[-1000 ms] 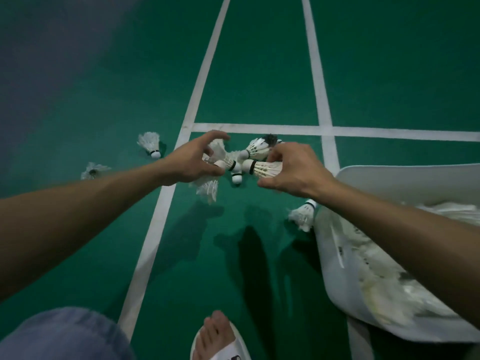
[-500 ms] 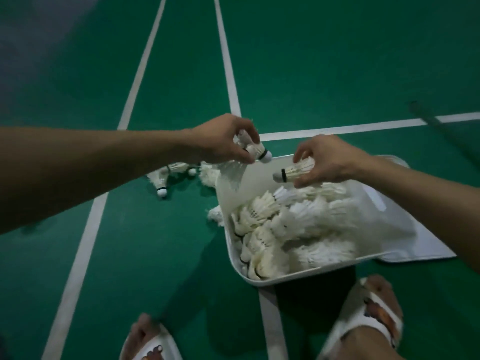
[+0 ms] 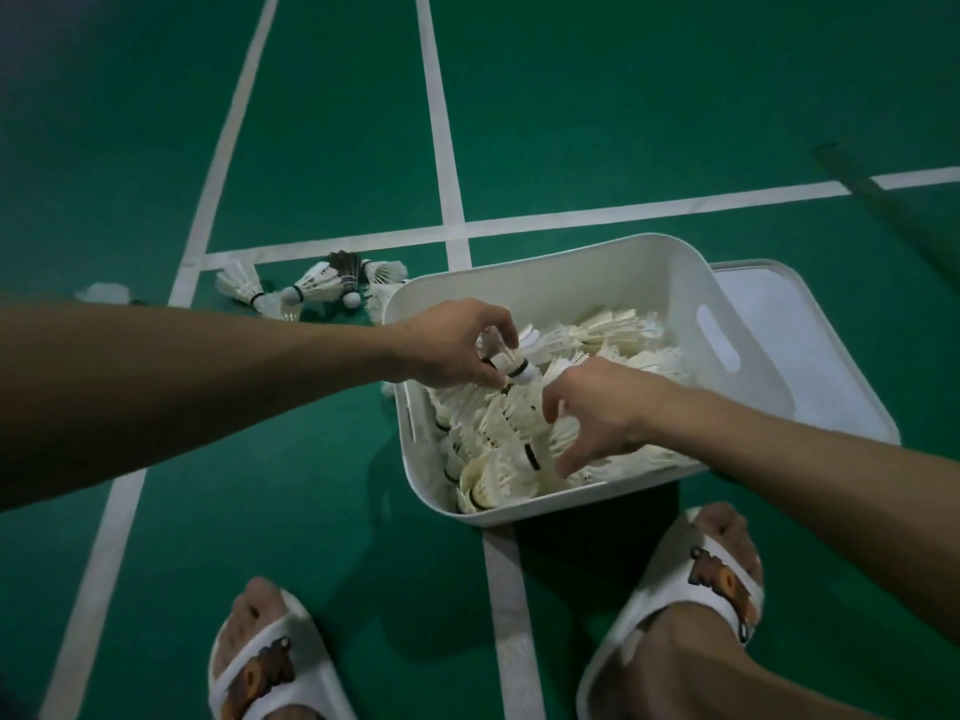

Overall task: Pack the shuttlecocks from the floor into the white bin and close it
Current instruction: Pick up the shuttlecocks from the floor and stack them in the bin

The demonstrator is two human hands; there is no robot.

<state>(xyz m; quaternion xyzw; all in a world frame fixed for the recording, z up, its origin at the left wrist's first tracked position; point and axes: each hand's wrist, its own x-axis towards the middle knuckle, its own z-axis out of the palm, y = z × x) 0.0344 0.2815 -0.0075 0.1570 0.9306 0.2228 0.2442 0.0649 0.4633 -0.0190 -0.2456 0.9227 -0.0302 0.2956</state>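
The white bin (image 3: 566, 267) stands on the green court floor, filled with several white shuttlecocks (image 3: 613, 330). My left hand (image 3: 452, 343) hovers over the bin's left side and grips a shuttlecock (image 3: 511, 363) with its cork pointing right. My right hand (image 3: 597, 407) hangs over the pile with fingers spread and holds nothing. Several loose shuttlecocks (image 3: 317, 285) lie on the floor just beyond the bin's far left corner, one of them dark-feathered (image 3: 344, 263).
The bin's white lid (image 3: 810, 356) lies flat on the floor behind and to the right of the bin. My two feet in white slippers (image 3: 260, 662) (image 3: 696, 579) stand in front of it. White court lines (image 3: 441, 122) cross the floor.
Both hands came down over the bin. My right hand let go of its shuttlecock and spread its fingers. My left hand still holds one. The view shifted closer to the bin.
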